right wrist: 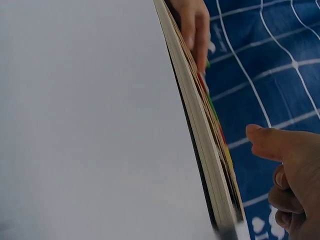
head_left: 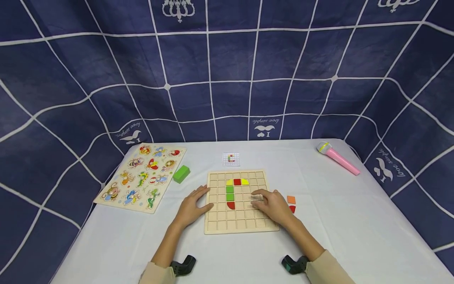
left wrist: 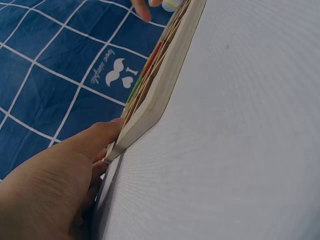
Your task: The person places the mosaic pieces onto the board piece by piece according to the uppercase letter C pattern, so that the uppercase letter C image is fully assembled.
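Note:
A square wooden grid board [head_left: 220, 225] lies in the middle of the table. My left hand [head_left: 189, 208] rests at its left edge, thumb over the rim and fingers along the side. My right hand [head_left: 272, 205] hovers over the board's right part, fingers loosely bent, with nothing visible between thumb and index finger. Set in the grid are a red square [head_left: 237, 182] between two yellow rounded pieces [head_left: 244, 182], green squares [head_left: 229, 189] down the left, and a red rounded piece [head_left: 231, 205] below them. Beside my right hand lie an orange square [head_left: 291, 199] and another red piece [head_left: 292, 208].
A small pattern card [head_left: 231, 159] lies behind the board. On the left are a green block [head_left: 181, 174] and a wooden insect puzzle [head_left: 142, 177]. A pink toy microphone [head_left: 340, 159] lies at the back right. Blue checked cloth [head_left: 230, 59] hangs around the table.

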`<state>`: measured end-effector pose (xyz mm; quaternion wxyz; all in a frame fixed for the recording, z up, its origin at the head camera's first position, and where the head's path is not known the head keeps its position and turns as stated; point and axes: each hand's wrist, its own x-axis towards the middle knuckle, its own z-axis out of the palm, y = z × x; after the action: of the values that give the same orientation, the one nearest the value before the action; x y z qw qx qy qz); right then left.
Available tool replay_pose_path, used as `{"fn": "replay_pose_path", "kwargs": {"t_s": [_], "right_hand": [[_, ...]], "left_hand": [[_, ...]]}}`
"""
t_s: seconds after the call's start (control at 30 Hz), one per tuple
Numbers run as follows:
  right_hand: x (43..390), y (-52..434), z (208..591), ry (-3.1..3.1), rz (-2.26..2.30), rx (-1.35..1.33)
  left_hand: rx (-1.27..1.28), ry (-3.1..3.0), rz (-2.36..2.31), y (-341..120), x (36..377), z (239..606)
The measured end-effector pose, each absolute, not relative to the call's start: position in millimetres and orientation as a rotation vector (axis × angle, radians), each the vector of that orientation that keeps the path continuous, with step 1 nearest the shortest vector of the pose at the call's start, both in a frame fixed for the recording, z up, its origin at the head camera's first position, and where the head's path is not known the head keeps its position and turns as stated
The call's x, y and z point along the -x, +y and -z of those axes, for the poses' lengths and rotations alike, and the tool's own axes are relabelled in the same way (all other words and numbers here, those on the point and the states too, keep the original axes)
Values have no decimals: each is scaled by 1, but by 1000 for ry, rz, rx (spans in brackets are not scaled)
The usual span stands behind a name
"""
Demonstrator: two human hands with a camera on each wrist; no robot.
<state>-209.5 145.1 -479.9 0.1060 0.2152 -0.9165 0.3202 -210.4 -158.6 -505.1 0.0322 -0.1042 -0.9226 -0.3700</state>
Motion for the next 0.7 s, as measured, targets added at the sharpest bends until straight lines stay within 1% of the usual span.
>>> {"fn": "replay_pose_path", "kwargs": {"t_s": [0.43, 0.57, 0.7], "right_hand": [[206, 252, 487, -2650, -915, -376], [202, 268, 493, -2693, -899, -319], [203, 273, 498, -2727, -923, -340]], "left_hand": [[323, -2848, 1139, -159, 210, 504], [323, -2853, 1125, -159, 210, 504], [316, -2862, 1123, -158, 210, 503]]}}
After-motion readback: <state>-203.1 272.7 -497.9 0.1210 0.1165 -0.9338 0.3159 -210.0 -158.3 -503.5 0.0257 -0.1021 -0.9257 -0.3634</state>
